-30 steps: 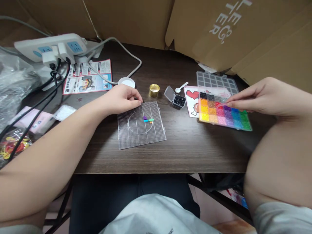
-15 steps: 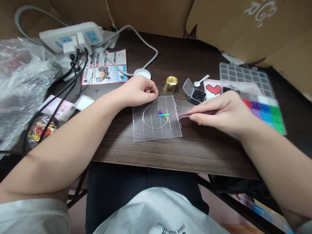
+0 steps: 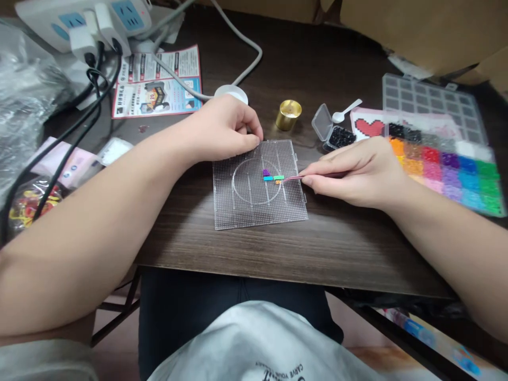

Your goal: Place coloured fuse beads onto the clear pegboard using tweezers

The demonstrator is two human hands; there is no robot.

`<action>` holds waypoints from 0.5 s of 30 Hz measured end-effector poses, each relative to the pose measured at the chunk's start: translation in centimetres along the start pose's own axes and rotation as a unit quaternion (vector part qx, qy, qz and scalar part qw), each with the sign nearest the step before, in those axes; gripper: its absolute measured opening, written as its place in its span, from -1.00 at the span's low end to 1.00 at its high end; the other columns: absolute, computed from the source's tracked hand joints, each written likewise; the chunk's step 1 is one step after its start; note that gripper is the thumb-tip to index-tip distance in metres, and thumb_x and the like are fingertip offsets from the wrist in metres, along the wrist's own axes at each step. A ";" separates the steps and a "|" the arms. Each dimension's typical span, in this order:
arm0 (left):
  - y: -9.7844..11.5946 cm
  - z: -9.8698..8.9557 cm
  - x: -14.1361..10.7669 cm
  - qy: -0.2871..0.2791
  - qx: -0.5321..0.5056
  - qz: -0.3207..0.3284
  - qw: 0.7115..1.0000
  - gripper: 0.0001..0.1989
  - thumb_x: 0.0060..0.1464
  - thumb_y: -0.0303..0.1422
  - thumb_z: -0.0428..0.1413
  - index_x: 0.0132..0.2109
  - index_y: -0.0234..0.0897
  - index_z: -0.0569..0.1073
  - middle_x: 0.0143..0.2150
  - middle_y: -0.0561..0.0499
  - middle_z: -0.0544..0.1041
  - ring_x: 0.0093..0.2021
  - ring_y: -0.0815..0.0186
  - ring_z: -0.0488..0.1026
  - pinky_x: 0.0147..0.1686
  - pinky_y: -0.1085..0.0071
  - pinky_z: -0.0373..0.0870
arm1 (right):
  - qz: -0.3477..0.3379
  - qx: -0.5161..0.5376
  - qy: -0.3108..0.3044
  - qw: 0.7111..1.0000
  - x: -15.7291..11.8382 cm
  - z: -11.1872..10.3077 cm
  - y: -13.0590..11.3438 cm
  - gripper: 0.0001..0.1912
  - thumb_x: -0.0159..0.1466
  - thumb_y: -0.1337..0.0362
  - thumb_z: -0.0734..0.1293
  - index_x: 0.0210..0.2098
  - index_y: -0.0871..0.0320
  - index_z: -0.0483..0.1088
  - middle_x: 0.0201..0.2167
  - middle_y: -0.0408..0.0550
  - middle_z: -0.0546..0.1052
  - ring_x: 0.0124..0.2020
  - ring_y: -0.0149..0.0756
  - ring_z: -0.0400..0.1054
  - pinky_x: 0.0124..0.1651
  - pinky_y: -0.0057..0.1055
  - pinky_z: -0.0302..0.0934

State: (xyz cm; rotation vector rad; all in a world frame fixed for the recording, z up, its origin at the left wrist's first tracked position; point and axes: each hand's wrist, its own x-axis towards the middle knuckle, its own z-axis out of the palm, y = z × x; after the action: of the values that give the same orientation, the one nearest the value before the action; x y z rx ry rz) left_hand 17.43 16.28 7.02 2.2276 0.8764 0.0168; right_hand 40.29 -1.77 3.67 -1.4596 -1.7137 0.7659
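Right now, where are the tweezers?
In the head view, right of centre: the tweezers are in the right hand, tips beside the orange beads on the clear pegboard.

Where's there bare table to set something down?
Bare table shows behind the gold tin, between grey cable and clear lid; another strip lies between pegboard and front edge. Crowded: left around the power strip, right around the coloured beads.

Pegboard (image 3: 238, 216), centre of frame: clear plastic, finely studded. Tabletop (image 3: 190, 248): dark wood-grain finish, low sheen. Cup (image 3: 284, 119), upper centre: polished gold-coloured metal. Gridded lid (image 3: 431, 100), upper right: translucent plastic. Power strip (image 3: 42, 24), upper left: smooth white plastic. Wrapping (image 3: 27, 79), left edge: crumpled glossy film. Panels (image 3: 397, 29), upper right: matt brown cardboard. Shirt (image 3: 246, 338), lower centre: matt cloth.
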 end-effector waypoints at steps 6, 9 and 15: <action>0.0 0.1 0.1 0.002 0.005 -0.020 1.000 -0.79 0.35 -0.44 0.21 0.00 -0.37 0.73 -0.46 0.09 0.47 -0.41 0.44 0.30 -0.28 0.36 0.20 | -0.009 0.007 -0.007 1.000 0.2 0.2 0.0 -0.88 0.36 0.19 0.59 -0.19 -0.05 0.86 -0.32 -0.11 0.79 -0.42 -0.29 0.62 -0.43 -0.39 0.45; 0.0 0.1 0.3 0.002 0.001 -0.015 1.000 -0.82 0.33 -0.46 0.23 -0.02 -0.34 0.73 -0.45 0.06 0.49 -0.42 0.42 0.31 -0.28 0.33 0.22 | -0.009 0.000 -0.013 1.000 0.2 0.2 0.0 -0.88 0.37 0.19 0.58 -0.17 -0.09 0.86 -0.35 -0.14 0.77 -0.44 -0.29 0.61 -0.44 -0.37 0.44; 0.0 0.1 0.3 -0.007 0.000 -0.016 1.000 -0.84 0.30 -0.46 0.25 -0.05 -0.33 0.72 -0.47 0.07 0.45 -0.44 0.42 0.31 -0.30 0.33 0.23 | -0.021 -0.003 -0.011 1.000 0.2 0.2 0.0 -0.87 0.37 0.20 0.58 -0.16 -0.10 0.86 -0.33 -0.16 0.79 -0.43 -0.30 0.63 -0.44 -0.39 0.47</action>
State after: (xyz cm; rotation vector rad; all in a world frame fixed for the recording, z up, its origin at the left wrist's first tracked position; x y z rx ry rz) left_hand 17.71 16.42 6.91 2.2118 0.9037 -0.0126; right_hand 40.10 -1.56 3.54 -1.4199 -1.7585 0.7572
